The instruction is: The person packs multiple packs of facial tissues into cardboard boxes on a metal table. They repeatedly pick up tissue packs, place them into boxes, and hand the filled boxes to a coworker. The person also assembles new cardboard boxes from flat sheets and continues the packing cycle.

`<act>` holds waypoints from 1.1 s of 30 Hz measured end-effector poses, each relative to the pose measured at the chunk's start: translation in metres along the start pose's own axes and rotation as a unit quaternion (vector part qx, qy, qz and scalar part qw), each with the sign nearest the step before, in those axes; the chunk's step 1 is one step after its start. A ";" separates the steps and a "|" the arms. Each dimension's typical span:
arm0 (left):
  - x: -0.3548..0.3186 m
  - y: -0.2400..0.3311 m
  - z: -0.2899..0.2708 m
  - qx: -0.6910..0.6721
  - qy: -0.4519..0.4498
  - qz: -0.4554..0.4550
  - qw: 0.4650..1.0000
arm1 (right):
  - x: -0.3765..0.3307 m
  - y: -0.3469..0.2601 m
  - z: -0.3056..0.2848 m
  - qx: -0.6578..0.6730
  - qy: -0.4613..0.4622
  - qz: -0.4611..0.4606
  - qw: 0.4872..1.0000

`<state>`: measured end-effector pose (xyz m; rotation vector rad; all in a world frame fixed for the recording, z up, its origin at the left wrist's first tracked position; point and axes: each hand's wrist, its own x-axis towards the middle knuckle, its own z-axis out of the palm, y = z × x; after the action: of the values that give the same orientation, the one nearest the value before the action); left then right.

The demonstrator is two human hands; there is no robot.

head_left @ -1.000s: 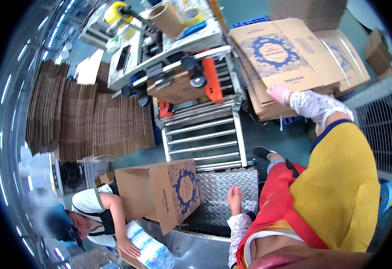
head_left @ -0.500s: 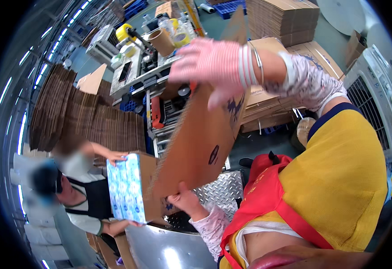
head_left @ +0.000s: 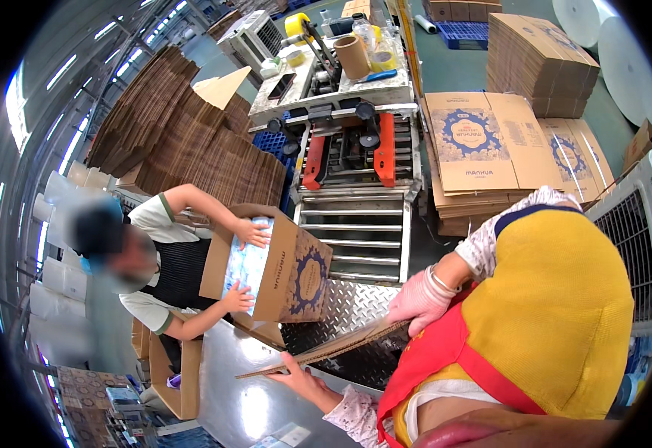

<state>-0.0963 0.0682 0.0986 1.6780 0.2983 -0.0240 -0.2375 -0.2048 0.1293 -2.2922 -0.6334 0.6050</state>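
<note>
A flattened cardboard carton (head_left: pixel 341 344) is tilted nearly edge-on in front of my body, above the steel worktop. My bare left hand (head_left: pixel 300 378) grips its near left end from below. At its right end, my right hand (head_left: pixel 421 297), in a pink striped glove, closes over the top edge. Just beyond stands an opened printed carton (head_left: pixel 296 272) on a treadplate surface (head_left: pixel 352 299). A co-worker's two hands press on blue-and-white wrapped packs (head_left: pixel 247 257) at that carton's open side.
Past the treadplate lies a roller conveyor (head_left: pixel 352 239) with a carton-taping machine (head_left: pixel 348 153) carrying orange guides. Flat cartons (head_left: pixel 475 149) are stacked at the right, more (head_left: pixel 191 149) at the left. A steel worktop (head_left: pixel 225 366) spreads below, an open box (head_left: pixel 184 381) beside it.
My gloved right hand has come down from above onto the flat carton, which has swung from upright to low and edge-on. The co-worker's carton now shows its printed side, with hands on the packs.
</note>
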 end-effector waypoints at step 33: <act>-0.064 0.018 0.084 0.434 -0.773 0.021 0.461 | 0.076 0.113 -0.010 -0.162 0.017 0.270 0.949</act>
<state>-0.1408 -0.0270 0.1175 1.8570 -1.3985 -1.8536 -0.1423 -0.2397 0.0378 -2.8033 -0.0715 0.7509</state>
